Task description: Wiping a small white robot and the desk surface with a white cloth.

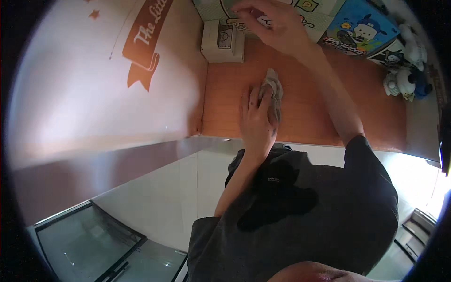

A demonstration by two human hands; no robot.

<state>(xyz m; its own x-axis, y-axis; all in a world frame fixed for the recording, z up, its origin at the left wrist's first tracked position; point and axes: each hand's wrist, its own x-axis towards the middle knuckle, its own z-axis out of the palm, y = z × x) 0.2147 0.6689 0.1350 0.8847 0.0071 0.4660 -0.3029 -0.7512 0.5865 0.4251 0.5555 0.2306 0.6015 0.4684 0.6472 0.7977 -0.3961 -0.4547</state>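
Observation:
My left hand [257, 115] lies on the orange-brown wood-look shelf surface [310, 113]. Between its thumb and fingers is a crumpled grey-beige cloth [276, 97], pressed to the surface. My right hand [280, 23] is stretched out to the back, above or in front of a pale green patterned box or panel [324, 8]. Its thumb and fingers are curved and apart, and I see nothing held in them. Just left of it, at the back corner, stands a small white box [223, 52] with a dark picture on its front.
A blue box with a cartoon dog [361, 29] leans at the back right, beside white plush toys [403, 83]. A white side panel with an orange ribbon print [108, 84] walls the left. Below left are dark-framed glass panels [91, 237].

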